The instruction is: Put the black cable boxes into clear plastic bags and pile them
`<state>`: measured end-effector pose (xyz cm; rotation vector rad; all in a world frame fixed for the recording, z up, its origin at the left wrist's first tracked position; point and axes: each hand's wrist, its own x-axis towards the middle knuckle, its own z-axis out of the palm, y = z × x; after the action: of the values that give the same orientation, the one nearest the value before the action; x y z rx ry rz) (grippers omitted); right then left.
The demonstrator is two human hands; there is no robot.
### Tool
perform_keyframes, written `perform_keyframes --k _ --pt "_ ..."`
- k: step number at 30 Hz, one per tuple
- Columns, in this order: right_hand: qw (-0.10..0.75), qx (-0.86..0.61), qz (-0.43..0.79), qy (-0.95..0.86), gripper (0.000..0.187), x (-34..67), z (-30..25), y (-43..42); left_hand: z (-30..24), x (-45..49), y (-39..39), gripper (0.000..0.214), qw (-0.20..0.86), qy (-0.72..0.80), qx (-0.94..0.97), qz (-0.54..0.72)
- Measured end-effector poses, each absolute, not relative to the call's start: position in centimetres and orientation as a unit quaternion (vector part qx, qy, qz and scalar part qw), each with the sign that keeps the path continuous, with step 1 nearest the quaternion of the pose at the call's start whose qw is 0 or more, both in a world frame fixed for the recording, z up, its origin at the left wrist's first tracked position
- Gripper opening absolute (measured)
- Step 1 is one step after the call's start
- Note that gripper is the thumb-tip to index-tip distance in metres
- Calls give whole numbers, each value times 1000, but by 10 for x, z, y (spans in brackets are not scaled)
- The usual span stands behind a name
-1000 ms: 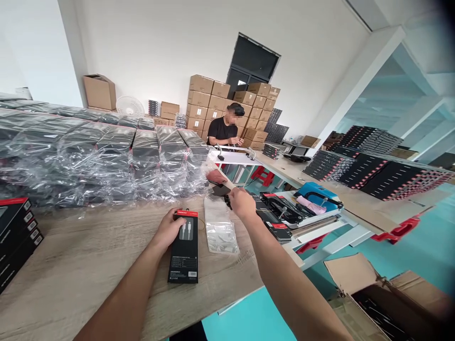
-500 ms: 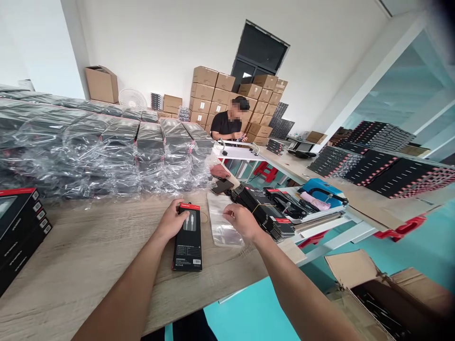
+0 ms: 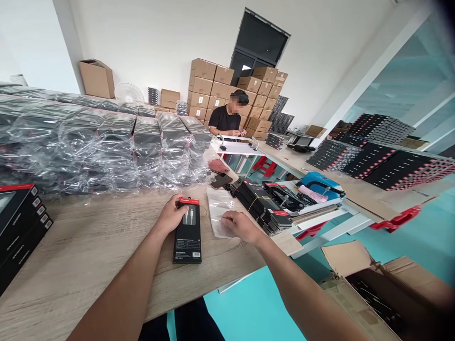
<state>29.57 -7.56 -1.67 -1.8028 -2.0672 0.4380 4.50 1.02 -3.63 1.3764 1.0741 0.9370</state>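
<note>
"Wooden table (image 3: 88, 246) looks crowded. What's the risk?"
"Left hand (image 3: 172, 214) is clamped on the box (image 3: 187, 237) lying flat; right hand (image 3: 241, 226) rests on the bag (image 3: 219, 213), grip unclear. A careless push could slide that slick bag into the stack (image 3: 259, 207)."

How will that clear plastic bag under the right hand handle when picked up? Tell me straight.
The clear plastic bag will probably be floppy and very light: it lies flat and creased under the right hand. Its glossy film looks slippery, so it may well slide on the wooden table if pushed.
</note>
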Motion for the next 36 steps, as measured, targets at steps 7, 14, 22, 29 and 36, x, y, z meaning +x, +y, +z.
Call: perform_keyframes --k 7,14,22,29,36 --pt "150 -627 114 -756 16 289 -18 -85 -23 44 3 49 616 426 522 407" --pt "175 -622 191 -739 28 295 -17 -82 -3 47 -26 50 786 242 498 275" --pt "263 -624 281 -680 30 297 -19 -83 -20 80 -38 36 728 228 628 154" --pt "377 -652 126 -646 34 315 22 -63 -25 86 -40 44 671 225 689 155" --pt "126 -633 -103 -757 20 281 82 -52 -9 64 -23 36 675 232 657 245"
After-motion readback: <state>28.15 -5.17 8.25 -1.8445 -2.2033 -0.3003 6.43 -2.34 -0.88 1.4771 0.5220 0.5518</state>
